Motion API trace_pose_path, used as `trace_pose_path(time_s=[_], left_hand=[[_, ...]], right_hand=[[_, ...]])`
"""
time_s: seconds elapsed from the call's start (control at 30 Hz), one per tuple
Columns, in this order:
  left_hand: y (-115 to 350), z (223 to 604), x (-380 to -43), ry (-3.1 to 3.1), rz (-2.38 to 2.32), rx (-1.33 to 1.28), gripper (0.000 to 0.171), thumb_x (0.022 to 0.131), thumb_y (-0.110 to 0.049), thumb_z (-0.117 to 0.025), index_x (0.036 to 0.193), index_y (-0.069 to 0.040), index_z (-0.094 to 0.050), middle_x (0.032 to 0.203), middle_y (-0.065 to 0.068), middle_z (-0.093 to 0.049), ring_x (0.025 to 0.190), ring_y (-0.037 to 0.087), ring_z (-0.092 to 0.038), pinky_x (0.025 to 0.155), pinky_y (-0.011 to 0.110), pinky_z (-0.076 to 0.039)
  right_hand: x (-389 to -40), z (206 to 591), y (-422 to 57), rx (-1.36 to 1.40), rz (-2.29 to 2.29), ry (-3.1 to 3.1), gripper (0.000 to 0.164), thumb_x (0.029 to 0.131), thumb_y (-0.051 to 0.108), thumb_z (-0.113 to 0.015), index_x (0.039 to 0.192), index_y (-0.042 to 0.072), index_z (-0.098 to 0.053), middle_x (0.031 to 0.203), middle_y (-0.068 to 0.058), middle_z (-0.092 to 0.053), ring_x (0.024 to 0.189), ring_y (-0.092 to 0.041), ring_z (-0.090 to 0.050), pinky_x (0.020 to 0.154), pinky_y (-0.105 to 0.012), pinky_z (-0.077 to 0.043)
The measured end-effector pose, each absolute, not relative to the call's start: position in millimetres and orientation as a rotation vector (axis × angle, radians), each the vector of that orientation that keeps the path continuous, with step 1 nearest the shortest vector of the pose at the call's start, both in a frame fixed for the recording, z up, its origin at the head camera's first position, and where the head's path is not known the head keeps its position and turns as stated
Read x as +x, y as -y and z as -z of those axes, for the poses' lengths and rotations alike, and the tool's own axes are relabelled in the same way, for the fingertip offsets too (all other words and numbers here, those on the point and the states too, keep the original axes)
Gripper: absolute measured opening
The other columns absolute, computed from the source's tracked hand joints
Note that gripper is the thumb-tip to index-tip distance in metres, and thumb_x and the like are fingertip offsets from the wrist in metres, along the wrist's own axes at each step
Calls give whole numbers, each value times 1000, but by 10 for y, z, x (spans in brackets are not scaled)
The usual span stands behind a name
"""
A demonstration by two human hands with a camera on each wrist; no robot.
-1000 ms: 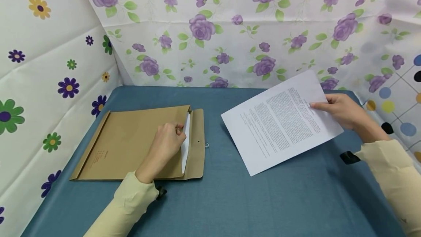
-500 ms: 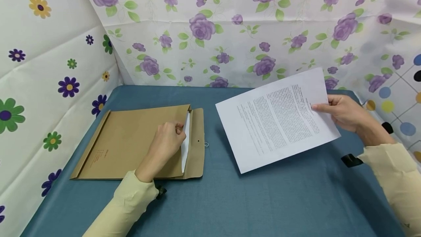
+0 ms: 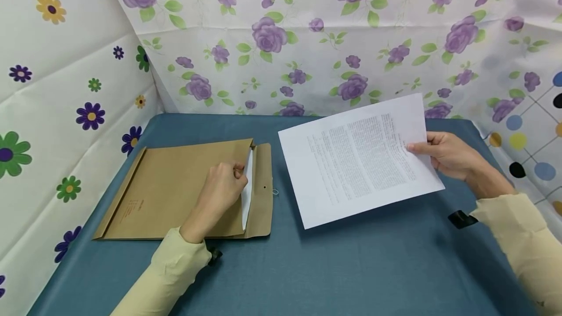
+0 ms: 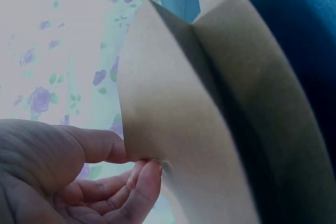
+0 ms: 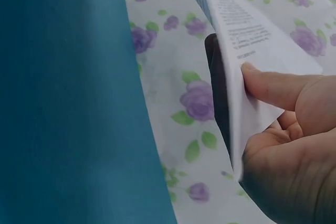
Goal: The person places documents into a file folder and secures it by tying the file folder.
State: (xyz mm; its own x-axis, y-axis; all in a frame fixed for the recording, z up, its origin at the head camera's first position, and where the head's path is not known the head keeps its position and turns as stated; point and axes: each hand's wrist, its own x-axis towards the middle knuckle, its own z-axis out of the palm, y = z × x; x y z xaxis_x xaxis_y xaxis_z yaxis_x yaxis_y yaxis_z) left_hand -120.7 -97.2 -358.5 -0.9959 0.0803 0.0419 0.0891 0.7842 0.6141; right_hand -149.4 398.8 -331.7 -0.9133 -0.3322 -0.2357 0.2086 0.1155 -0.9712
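A brown paper file envelope [image 3: 171, 184] lies on the left of the table, its flap [image 3: 263, 174] folded out to the right. White paper [image 3: 248, 199] shows inside its mouth. My left hand [image 3: 219, 189] pinches the edge of the envelope's upper layer at that mouth; the left wrist view shows thumb and fingertips on the brown edge [image 4: 157, 98]. Above the table on the right, my right hand [image 3: 454, 157] holds a printed white sheet [image 3: 351, 160] by its right side. In the right wrist view the thumb lies on the printed face of the sheet [image 5: 252, 40].
A blue cloth [image 3: 351, 277] covers the table. Flower-printed sheeting [image 3: 307, 52] stands behind it and on the left side [image 3: 48, 160], with dotted sheeting [image 3: 535, 130] on the right. A small string loop [image 3: 275, 192] sticks out past the flap.
My right hand has carried the printed sheet leftward, towards the envelope, and the sheet has turned a little. My left hand and the envelope have stayed in place.
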Motion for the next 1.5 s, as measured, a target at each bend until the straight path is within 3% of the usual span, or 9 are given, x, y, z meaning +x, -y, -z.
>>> trace_pose_path(time_s=[0.6, 1.0, 1.5], left_hand=[[975, 3584, -1206, 2951, 1008, -146, 26, 91, 3, -61, 113, 10, -72, 83, 11, -66, 54, 13, -49, 49, 25, -37], [990, 3581, -1202, 2968, 1042, -136, 29, 91, 3, -59, 117, 8, -71, 84, 11, -67, 49, 12, -42, 48, 25, -34], [989, 3584, -1193, 2956, 1066, -134, 27, 92, 3, -60, 116, 9, -71, 85, 11, -66, 49, 12, -42, 48, 25, -34]], right_hand=[[-1437, 3549, -3706, -34, 1827, -1926, 24, 105, 9, -59, 128, 12, -67, 115, -7, -74, 99, -25, -73, 77, -42, -60], [-1447, 3653, -3450, 17, 1789, -1912, 55, 103, 10, -63, 150, -7, -39, 116, -5, -73, 102, -24, -72, 81, -41, -60], [-1442, 3748, -3215, 16, 1790, -1955, 53, 106, 10, -57, 152, -9, -38, 116, -3, -73, 101, -20, -72, 81, -38, -59]])
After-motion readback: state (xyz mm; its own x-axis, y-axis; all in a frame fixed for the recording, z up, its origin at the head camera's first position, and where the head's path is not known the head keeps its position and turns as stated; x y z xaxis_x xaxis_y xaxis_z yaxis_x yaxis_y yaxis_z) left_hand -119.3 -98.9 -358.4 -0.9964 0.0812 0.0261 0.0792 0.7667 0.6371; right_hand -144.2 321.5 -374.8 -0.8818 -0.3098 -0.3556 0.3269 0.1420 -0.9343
